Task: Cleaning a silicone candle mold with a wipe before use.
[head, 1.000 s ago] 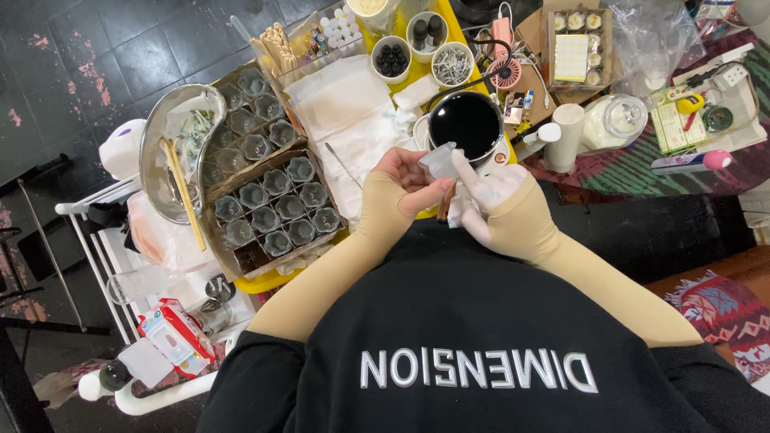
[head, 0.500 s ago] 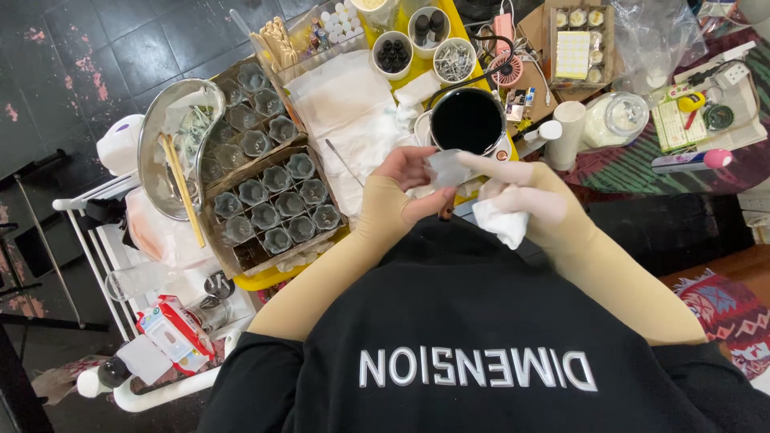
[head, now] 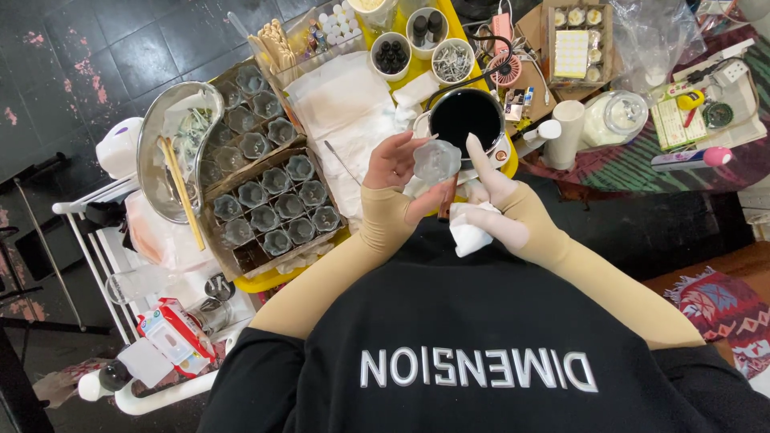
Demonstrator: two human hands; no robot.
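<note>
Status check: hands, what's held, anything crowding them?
Left hand grips small clear glass cup. Right hand clutches crumpled white tissue. Round black pot of dark liquid directly beyond.

A round pot of black liquid (head: 466,119) stands at centre, with a cardboard tray of small clear faceted glass cups (head: 269,200) to its left, a round metal bowl holding wooden sticks (head: 164,156) farther left, and a white cylindrical cup (head: 568,133) to its right.
</note>
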